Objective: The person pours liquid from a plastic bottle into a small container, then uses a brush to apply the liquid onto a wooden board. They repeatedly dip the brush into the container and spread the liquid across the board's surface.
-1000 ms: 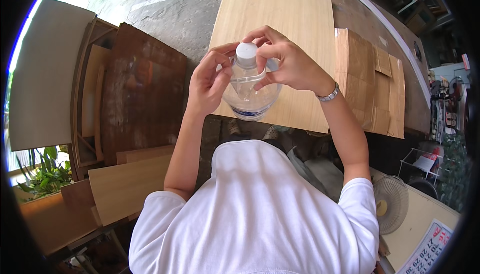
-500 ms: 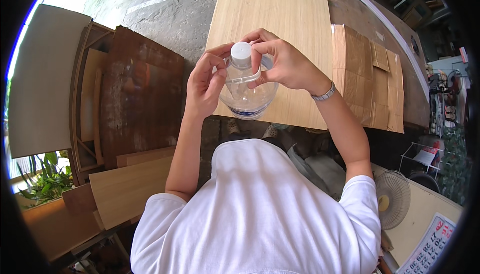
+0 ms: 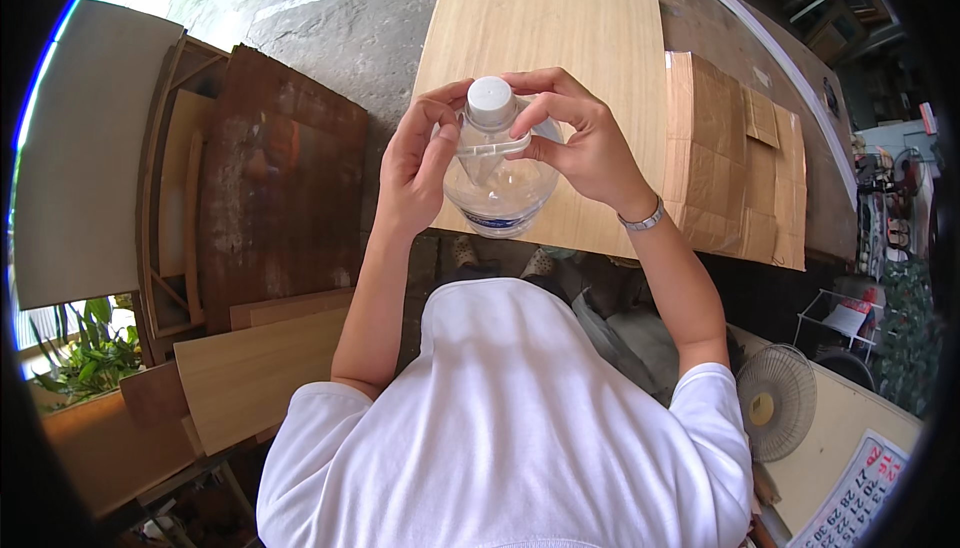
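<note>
The clear bottle (image 3: 503,191) stands between the left hand (image 3: 412,156) and right hand (image 3: 592,146) — each, nearly closed, pinches an end of its pale handle (image 3: 492,149).

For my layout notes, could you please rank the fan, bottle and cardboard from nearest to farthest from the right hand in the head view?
1. Bottle: left, touching the right hand.
2. Cardboard: to its right.
3. Fan: lower right.
</note>
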`<state>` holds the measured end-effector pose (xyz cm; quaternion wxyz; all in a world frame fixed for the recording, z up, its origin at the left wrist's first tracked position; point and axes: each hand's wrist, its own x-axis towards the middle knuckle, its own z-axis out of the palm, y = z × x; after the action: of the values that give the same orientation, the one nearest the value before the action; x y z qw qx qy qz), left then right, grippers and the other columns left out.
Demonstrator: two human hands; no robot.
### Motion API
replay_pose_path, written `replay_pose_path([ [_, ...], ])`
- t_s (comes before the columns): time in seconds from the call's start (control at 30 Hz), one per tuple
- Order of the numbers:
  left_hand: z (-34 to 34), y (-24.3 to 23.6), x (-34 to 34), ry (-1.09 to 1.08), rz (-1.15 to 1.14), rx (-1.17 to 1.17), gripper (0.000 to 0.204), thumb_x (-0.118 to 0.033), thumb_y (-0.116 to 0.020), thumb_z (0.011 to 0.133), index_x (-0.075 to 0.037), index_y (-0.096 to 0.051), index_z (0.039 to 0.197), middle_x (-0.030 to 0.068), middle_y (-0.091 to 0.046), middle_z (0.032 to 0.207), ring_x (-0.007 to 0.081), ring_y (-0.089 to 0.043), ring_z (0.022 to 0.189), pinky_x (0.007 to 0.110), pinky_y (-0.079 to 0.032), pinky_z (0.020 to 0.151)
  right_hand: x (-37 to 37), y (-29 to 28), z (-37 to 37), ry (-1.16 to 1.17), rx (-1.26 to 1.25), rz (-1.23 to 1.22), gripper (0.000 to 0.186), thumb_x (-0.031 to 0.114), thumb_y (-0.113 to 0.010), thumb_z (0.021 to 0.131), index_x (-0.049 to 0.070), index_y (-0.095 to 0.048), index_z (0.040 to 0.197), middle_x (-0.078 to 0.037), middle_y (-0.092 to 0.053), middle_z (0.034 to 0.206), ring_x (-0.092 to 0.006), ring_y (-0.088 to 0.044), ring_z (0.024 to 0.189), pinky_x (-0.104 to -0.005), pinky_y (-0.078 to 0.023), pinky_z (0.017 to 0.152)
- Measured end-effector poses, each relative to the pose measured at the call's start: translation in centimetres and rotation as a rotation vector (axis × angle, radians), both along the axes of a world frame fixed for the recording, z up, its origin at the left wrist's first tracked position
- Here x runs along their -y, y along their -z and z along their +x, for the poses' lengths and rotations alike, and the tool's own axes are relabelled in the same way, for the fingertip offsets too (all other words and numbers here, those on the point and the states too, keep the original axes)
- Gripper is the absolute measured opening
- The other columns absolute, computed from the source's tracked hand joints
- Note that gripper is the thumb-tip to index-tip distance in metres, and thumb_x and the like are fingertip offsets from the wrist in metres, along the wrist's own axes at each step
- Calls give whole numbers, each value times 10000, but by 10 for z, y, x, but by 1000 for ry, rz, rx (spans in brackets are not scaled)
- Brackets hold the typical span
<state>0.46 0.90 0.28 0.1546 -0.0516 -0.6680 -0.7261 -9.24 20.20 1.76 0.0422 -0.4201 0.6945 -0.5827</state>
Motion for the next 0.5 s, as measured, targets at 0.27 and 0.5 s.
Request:
replay_pose_path([
  [0.27, 3, 9, -1, 50, -155, -156, 417, -117, -796, 848, -65, -489, 1126, 195, -473, 1473, 300, -443, 1397, 481, -399, 1133, -4, 7, 1, 39, 16, -32, 200, -5, -810, 752, 92, -690, 880, -67, -672, 1276, -244, -655, 1156, -352, -540, 985],
  [0.5, -1, 14, 2, -3, -154, -42, 633, -41, -917, 669, -85, -499, 1143, 163, -476, 1479, 262, -472, 1375, 396, -470, 1073, -3, 13, 4, 77, -9, -35, 219, -18, -775, 787, 96, -675, 945, -75, -688, 1261, -232, -641, 1187, -373, -518, 1017],
])
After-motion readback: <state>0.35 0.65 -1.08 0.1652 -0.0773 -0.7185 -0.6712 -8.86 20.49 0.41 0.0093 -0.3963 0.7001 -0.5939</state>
